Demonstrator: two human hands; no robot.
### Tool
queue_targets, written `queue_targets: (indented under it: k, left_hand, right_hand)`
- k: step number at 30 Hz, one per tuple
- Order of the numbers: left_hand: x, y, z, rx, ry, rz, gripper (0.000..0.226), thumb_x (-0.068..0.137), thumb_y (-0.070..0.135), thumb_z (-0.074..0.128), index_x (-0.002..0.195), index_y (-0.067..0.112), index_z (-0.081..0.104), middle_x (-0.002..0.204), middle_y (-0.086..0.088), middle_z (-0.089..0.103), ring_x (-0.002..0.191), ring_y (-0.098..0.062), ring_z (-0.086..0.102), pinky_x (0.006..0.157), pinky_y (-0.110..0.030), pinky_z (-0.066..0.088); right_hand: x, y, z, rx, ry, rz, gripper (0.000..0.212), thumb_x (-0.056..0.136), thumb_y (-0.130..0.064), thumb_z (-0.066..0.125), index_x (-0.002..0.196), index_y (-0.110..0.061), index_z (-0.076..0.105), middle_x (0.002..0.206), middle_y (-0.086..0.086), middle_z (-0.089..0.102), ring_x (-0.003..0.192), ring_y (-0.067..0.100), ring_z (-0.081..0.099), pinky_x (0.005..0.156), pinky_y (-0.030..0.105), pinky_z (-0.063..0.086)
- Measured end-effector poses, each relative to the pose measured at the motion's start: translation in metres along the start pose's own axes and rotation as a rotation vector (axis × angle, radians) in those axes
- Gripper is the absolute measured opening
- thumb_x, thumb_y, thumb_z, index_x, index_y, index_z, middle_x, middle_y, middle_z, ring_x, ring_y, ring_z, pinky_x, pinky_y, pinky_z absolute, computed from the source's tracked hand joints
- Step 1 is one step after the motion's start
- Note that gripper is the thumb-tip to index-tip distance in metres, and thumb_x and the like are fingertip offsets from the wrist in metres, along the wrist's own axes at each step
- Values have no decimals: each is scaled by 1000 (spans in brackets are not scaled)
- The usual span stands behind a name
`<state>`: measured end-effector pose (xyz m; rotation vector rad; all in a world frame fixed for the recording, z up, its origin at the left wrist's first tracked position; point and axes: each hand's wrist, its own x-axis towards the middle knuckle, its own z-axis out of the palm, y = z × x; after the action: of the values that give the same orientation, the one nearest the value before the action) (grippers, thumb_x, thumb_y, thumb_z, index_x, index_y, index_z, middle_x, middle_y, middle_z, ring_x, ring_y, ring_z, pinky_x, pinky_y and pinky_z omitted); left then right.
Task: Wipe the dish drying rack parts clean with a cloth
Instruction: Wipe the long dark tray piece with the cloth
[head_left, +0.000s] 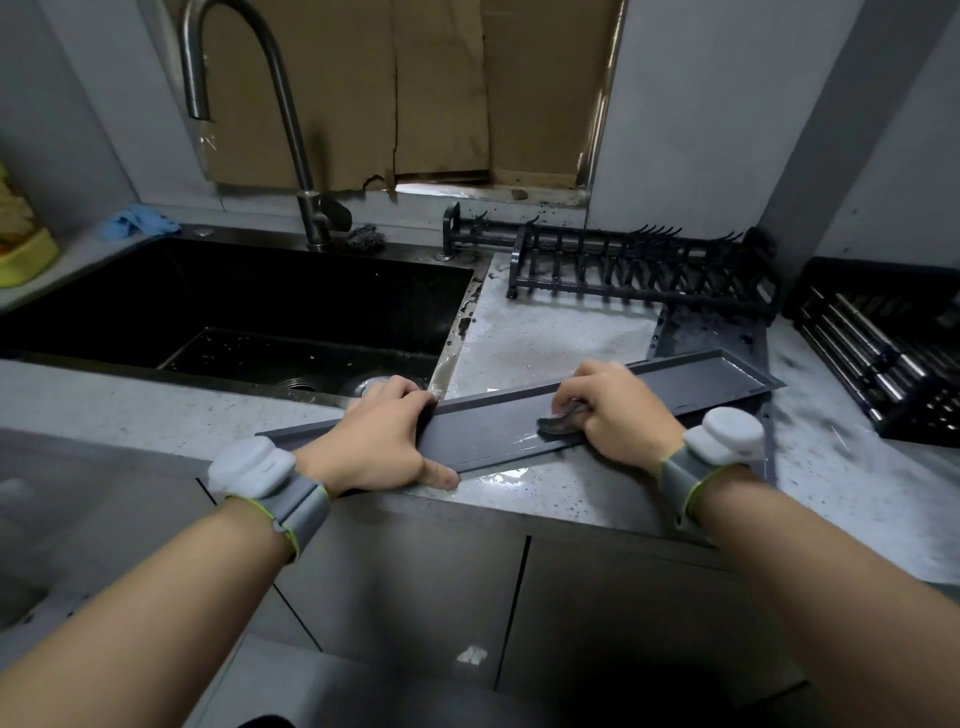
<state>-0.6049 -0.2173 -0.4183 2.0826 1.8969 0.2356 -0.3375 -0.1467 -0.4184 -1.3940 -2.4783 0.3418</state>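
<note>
Head view, single entry. A long, shallow, dark grey plastic drip tray lay slantwise along the front edge of the speckled grey stone tabletop, its left end overhanging the corner beside the black sunken sink. The left hand gripped that end, fingers curled over the far rim, thumb pressed along the near rim. The right hand held a small, wet, dark grey cloth bunched under curled fingers, pressed onto the tray floor near its middle. A wet sheen showed on the tray and on the tabletop just before it. A black wire plate rack stood at the back edge; a black slatted basket sat at the right edge.

Risk, as judged: the tray sat close to the front edge on a wet surface, so a hard stroke could slide or tip it off if the left grip slackened. The small cloth might skip the tray's corners.
</note>
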Motion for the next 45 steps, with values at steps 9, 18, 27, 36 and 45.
queue_targets:
  k: [9, 18, 27, 36, 45]
  left_hand:
    - [-3, -9, -12, 13, -57, 21, 119, 41, 82, 65, 142, 25, 45, 131, 9, 39, 124, -14, 32, 109, -35, 31]
    - [-23, -40, -29, 90, -87, 4, 125, 40, 87, 63, 146, 24, 42, 134, 8, 36, 125, -14, 30, 112, -36, 34]
    - [-4, -8, -2, 3, 8, 94, 115, 55, 67, 83, 150, 20, 39, 140, 5, 40, 131, -19, 31, 112, -35, 27]
    - [-3, -7, -6, -3, -4, 85, 109, 63, 59, 86, 152, 20, 36, 138, 4, 40, 129, -18, 30, 111, -34, 27]
    - [-5, -4, -5, 5, 2, 77, 106, 63, 59, 86, 150, 20, 38, 137, 2, 41, 129, -19, 31, 108, -33, 29]
  right_hand:
    - [-10, -46, -2, 238, 83, -163, 30, 94, -4, 57, 99, -25, 77, 105, -9, 52, 96, 2, 51, 87, 13, 39]
    - [-1, -63, 15, 261, 30, -59, 24, 91, -15, 54, 97, -24, 75, 107, -3, 54, 108, 20, 47, 97, 33, 39]
    - [-4, -99, 58, 334, 57, -263, 16, 91, -13, 61, 97, -21, 74, 102, -7, 53, 106, 19, 45, 92, 28, 38]
    - [-11, -53, 18, 126, -94, -120, 26, 95, -10, 53, 104, -25, 73, 111, -5, 54, 111, 12, 42, 96, 26, 37]
    - [-8, -86, 46, 165, 14, -271, 17, 93, -12, 61, 102, -18, 75, 110, -1, 57, 109, 19, 45, 94, 29, 37]
